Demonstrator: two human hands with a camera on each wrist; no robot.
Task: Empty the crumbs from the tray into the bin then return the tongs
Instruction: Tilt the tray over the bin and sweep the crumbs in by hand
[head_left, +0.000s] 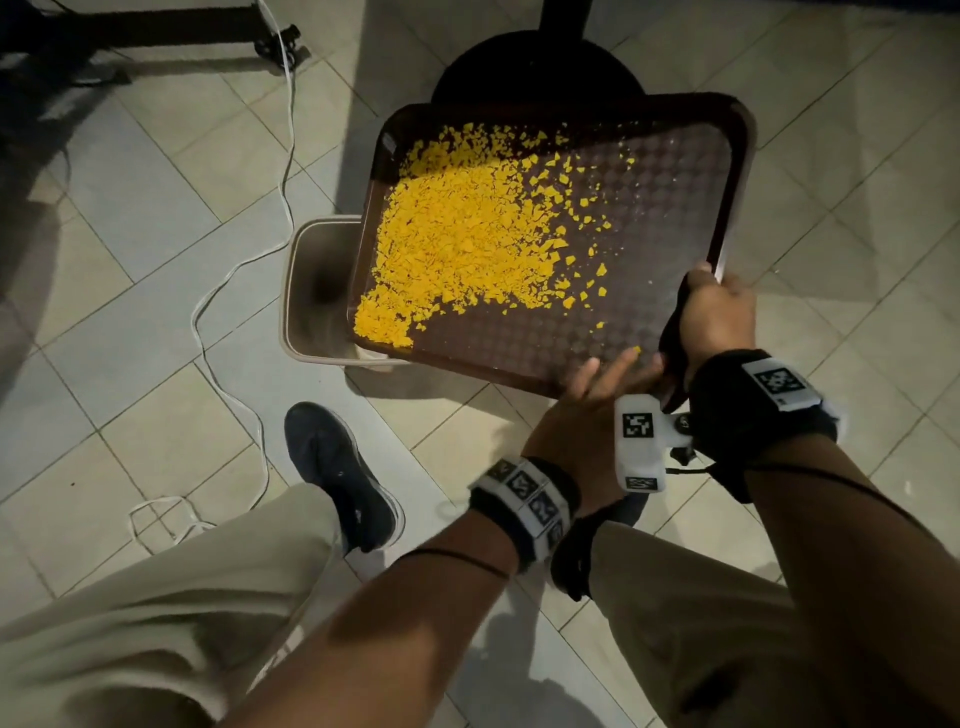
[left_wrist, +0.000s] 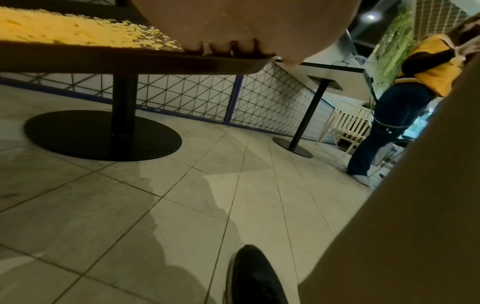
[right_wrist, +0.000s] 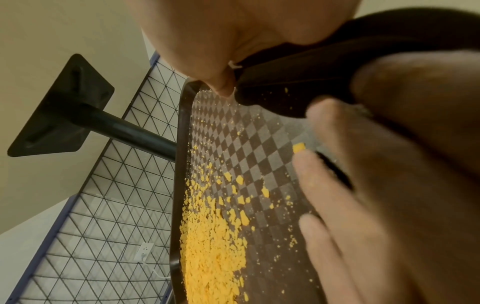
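- The person stands over a small bin (head_left: 317, 291) on the tiled floor and holds a brown tray (head_left: 649, 218) out above it.
- The tray tips down to the left, and its low edge hangs over the bin's open top.
- A big heap of yellow crumbs (head_left: 457, 234) sits on the low side of the tray. They look like they are sliding, but most are not in the bin yet.
- The right hand (head_left: 714, 312) grips the near right corner of the tray, with the thumb over the rim. It also seems to hold something dark against the tray. That may be the tongs, but I cannot tell.
- The left hand (head_left: 587, 415) is open, and its straight fingers (head_left: 618, 364) lie on the tray's near edge. One crumb sits by a fingertip.
- So the emptying step is under way, I think.
- Next, the tray needs to tip more, or the flat fingers need to sweep the crumbs down.
- The low edge must stay over the bin so nothing falls on the floor.
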